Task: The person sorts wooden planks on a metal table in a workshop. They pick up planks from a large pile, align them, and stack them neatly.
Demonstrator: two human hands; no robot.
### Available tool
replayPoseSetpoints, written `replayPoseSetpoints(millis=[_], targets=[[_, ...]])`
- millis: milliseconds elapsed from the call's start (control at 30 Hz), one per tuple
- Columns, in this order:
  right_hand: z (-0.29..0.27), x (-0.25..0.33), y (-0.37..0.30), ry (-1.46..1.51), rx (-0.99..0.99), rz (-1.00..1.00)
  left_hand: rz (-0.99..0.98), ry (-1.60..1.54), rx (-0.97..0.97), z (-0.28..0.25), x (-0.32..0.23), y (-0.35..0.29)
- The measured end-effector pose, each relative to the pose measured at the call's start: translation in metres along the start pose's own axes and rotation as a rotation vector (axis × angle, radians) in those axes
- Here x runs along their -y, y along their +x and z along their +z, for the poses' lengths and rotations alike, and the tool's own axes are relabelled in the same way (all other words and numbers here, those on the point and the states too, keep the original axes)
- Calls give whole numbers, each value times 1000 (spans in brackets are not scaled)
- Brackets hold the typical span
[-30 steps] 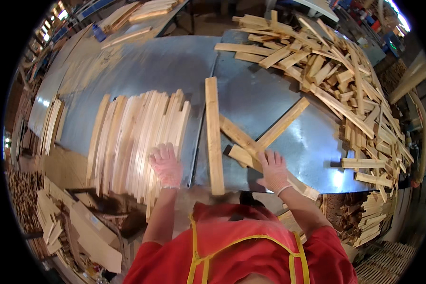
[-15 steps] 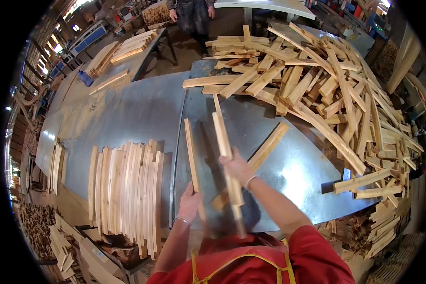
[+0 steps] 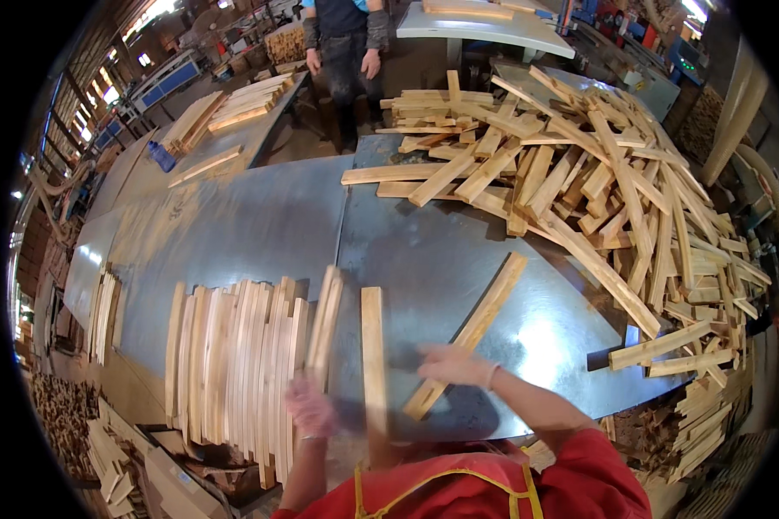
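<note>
Wooden strips [image 3: 234, 363]: pale, straight-edged, long and narrow, laid side by side in a close row with uneven ends, at the near left of a grey metal table [image 3: 260, 208]. Colour: cream to light tan.

Pair of strips [image 3: 324, 322]: lying together, slightly tilted, just right of the row.

Single strip [image 3: 372, 346]: yellowish, lying lengthwise toward the wearer, right of the pair.

Slanted strip [image 3: 486, 310]: brownish-yellow, laid diagonally, its far end to the right.

Left hand [image 3: 312, 408]: light glove, blurred; at the near end of the pair, beside the row. Cannot tell whether the fingers grip or only touch.

Right hand [image 3: 454, 365]: blurred, over the near half of the slanted strip, fingers pointing left. Cannot tell how far it is open, nor whether it touches the wood.

Wood heap [image 3: 571, 164]: mixed pieces, crisscrossed, far right.
</note>
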State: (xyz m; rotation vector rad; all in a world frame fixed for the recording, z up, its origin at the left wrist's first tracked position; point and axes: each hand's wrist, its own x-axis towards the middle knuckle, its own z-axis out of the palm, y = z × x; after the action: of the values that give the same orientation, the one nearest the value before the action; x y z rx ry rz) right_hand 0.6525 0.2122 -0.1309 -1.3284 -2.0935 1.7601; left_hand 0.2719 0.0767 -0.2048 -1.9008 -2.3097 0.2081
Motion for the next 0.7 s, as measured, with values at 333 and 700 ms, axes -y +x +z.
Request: replayPoseSetpoints(millis=[333, 700], targets=[[-232, -34, -25, 29, -855, 27, 233, -377, -227, -82, -122, 148], [-487, -80, 99, -38, -1285, 403, 378, -509, 7, -167, -343, 445]])
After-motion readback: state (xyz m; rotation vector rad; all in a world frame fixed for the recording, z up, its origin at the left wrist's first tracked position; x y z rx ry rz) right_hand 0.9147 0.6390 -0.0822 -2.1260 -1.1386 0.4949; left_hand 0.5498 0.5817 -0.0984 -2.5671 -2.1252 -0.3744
